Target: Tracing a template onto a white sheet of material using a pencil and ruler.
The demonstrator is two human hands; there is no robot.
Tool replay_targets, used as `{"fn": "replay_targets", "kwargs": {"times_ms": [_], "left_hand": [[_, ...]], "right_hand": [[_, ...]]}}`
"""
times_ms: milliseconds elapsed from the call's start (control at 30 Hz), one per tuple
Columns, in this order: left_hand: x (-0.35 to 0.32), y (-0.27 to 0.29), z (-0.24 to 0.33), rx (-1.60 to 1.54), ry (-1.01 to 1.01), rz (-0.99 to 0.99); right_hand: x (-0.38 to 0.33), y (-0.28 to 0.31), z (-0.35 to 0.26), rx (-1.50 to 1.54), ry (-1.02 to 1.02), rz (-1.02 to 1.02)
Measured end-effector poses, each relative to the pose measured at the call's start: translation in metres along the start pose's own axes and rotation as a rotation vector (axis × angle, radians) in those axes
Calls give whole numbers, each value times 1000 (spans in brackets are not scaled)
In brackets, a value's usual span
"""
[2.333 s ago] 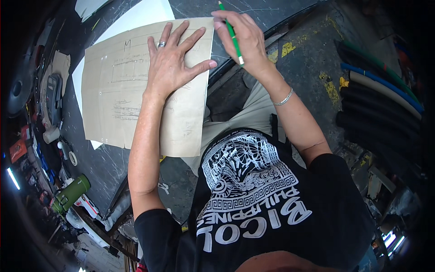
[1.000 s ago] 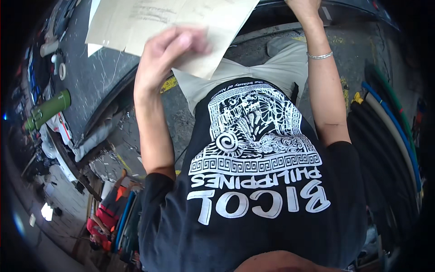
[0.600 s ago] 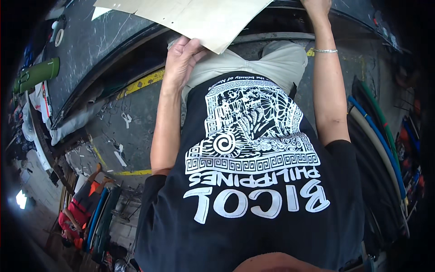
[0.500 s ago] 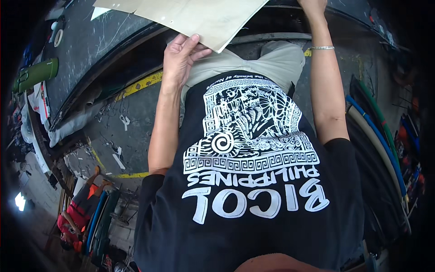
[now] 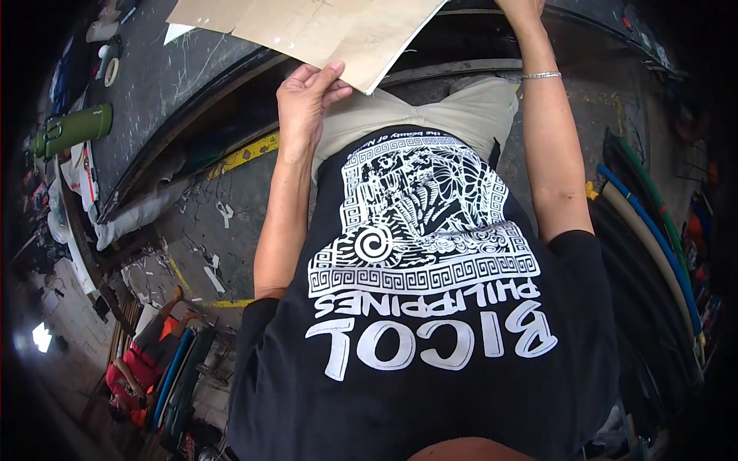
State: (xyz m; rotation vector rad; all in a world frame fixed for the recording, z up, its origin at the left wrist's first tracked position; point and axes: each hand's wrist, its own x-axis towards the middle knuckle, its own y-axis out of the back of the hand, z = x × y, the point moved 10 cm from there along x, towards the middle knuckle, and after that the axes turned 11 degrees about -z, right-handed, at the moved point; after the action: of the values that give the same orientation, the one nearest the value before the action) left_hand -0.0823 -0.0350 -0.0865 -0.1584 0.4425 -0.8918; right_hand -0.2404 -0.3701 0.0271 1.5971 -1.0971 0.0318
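Observation:
A flat, stiff beige sheet (image 5: pixel 307 31) runs out of view at the top, over the dark table. My left hand (image 5: pixel 307 96) pinches its near edge beside the corner, thumb on top and fingers beneath. Under the sheet's left end shows the tip of something white (image 5: pixel 177 31). At the top edge of the picture, right of the sheet, is my right hand (image 5: pixel 523 9). Its fingers are mostly cut off, so what they touch is hidden.
On the dark table (image 5: pixel 173 69) lie a green flask (image 5: pixel 77 129) and a tape roll (image 5: pixel 112 71) at the left. Long fabric rolls (image 5: pixel 646 230) stand at the right. A person in red (image 5: pixel 132 376) is at lower left. Scraps (image 5: pixel 215 278) litter the floor.
The view has shifted a little, so the flask and tape roll appear farther right. The sheet's near corner sits slightly lower in the picture, with my left hand still pinching it.

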Motion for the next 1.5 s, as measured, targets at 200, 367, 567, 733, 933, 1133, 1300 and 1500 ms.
{"fn": "replay_targets", "kwargs": {"times_ms": [200, 367, 567, 733, 933, 1133, 1300, 1500], "left_hand": [[-2, -5, 6, 50, 23, -6], [-17, -6, 0, 149, 130, 104], [-43, 15, -20, 347, 306, -82], [-87, -57, 35, 366, 665, -738], [32, -174, 120, 979, -69, -608], [132, -253, 129, 1241, -705, -615], [134, -261, 102, 1548, -854, -550], [124, -261, 96, 1640, -993, -612]], "right_hand": [[-3, 15, -3, 1, 4, 35], [-18, 32, -3, 63, -81, 52], [-34, 45, -12, 145, -127, 12], [-42, 55, -18, 62, -129, 72], [-44, 58, -18, 97, -171, 37], [-45, 52, -22, 157, -114, 49], [-60, 61, 2, 619, -213, 155], [-51, 71, 8, 671, -228, -95]]}}
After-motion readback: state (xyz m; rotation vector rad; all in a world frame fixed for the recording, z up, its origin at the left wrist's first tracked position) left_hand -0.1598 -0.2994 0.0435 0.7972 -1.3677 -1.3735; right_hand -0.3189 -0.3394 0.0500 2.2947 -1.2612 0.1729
